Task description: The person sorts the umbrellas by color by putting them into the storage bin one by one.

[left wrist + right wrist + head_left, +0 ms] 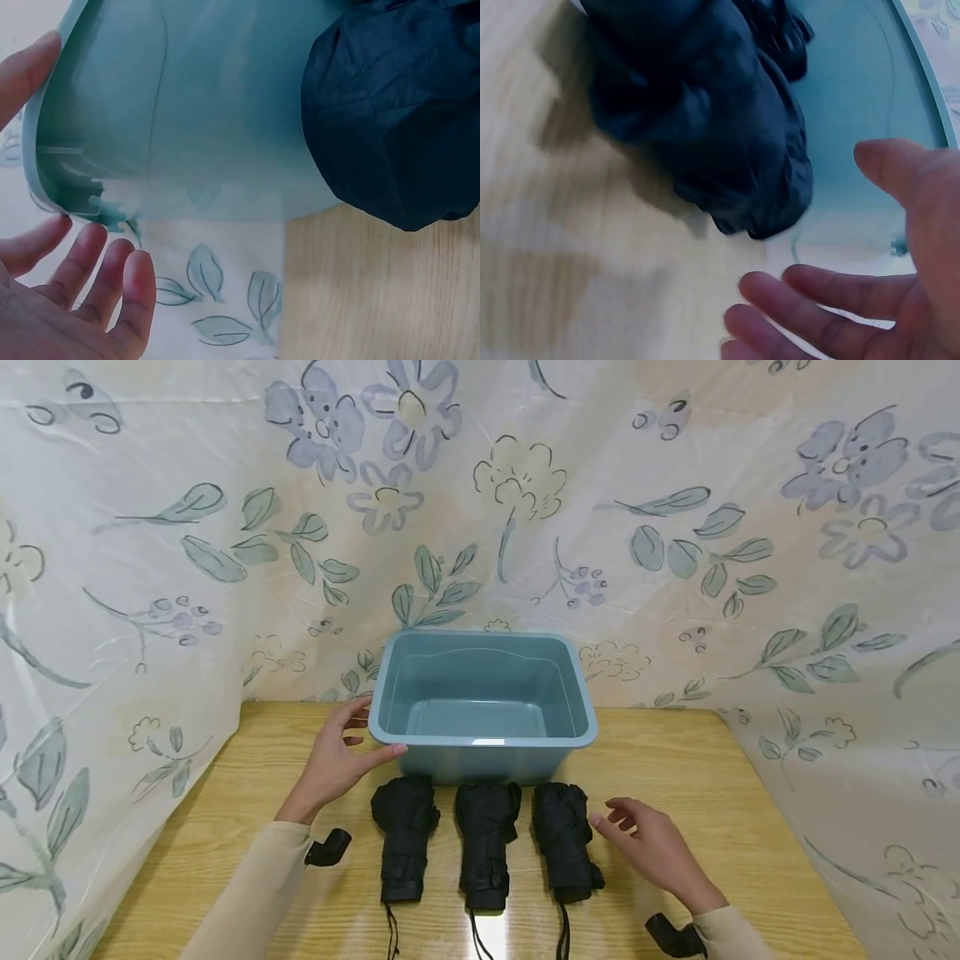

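Head view: floral sheeting [517, 527] behind a wood-grain worktop [660, 752]. Blue-green tub [487, 762], one, at the middle of the worktop's back edge. Before it, in a row: left bundle [405, 843], middle bundle [483, 843], right bundle [564, 843], all black, with cords [564, 935]. Left hand [337, 764]: spread, thumb on the tub's front left corner. Right hand [656, 847]: parted fingers, just beside the right bundle, towards the worktop's right edge. Left wrist view: thumb and fingers apart along the tub's rim. Right wrist view: fingers loosely spread near the right bundle
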A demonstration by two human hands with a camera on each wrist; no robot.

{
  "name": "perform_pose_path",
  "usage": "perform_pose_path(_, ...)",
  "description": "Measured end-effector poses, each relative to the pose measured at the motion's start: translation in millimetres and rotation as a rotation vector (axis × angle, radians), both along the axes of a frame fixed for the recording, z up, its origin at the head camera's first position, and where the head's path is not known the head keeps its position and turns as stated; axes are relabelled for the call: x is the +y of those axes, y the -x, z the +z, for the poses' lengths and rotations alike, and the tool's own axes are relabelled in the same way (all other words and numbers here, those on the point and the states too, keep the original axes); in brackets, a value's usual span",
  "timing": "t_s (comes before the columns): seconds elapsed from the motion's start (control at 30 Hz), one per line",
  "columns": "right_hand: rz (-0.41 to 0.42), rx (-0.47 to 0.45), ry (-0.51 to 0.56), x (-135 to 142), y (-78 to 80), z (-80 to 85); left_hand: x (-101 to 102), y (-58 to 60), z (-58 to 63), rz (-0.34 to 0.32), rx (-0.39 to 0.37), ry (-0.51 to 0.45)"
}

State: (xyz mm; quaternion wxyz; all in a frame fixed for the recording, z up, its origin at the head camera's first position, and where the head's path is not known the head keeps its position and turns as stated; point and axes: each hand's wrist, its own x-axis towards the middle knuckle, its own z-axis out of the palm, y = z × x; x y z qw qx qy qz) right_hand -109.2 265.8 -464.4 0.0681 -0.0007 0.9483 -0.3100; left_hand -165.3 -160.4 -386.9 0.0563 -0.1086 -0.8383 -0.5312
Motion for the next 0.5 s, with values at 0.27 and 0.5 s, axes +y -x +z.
perform_pose_path(0.27,-0.003,-0.057,-0.044,-16,-8.4,-12.6,0,-1.9,0.6,0.008,0.002,0.002)
perform_pose_path(0.5,0.034,-0.067,-0.055,-27,-11.4,-17.8,-2,1.1,-4.2,0.007,0.003,0.0)
